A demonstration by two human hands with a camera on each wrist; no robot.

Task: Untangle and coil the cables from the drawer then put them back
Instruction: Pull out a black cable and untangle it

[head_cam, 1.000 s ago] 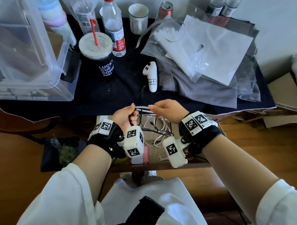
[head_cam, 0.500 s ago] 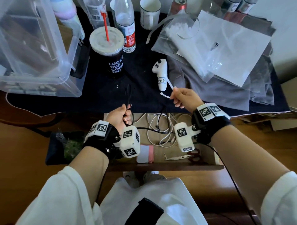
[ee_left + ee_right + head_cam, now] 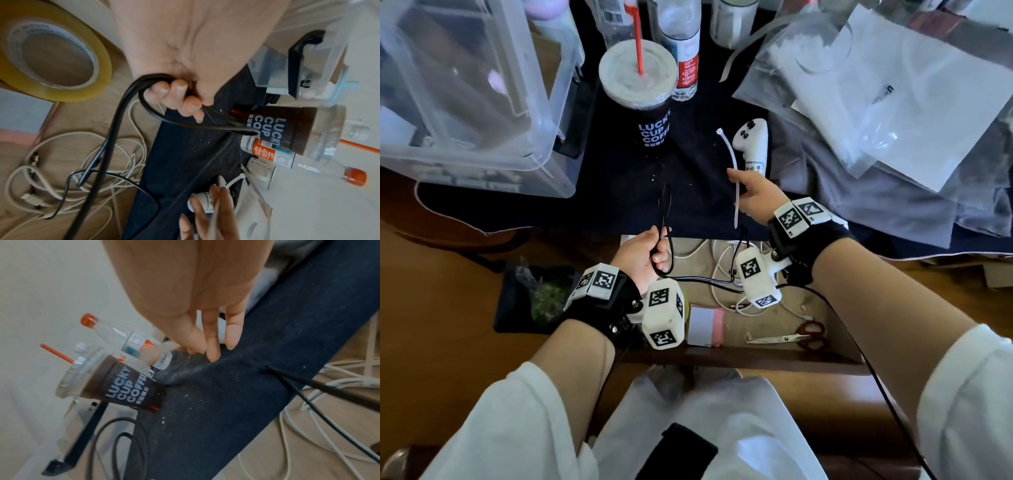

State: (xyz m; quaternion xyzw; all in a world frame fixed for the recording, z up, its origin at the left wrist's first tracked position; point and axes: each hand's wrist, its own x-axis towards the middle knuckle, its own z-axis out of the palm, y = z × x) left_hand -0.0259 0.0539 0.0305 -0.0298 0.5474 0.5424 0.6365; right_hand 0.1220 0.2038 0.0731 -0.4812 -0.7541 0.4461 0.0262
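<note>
Left of the coffee cup (image 3: 637, 89) nothing has shifted, but below it the left hand (image 3: 642, 253) has its fingers curled round the folded black cable (image 3: 665, 219), loops poking up, its tail trailing down into the open drawer (image 3: 835, 308). The right hand (image 3: 755, 197), which a second ago met the left over the drawer, has swung up to the right of the cup and now pinches a white zip tie (image 3: 732, 164). So the coil looks ready for binding, while the white cables (image 3: 717, 274) still lie tangled in the drawer.
</note>
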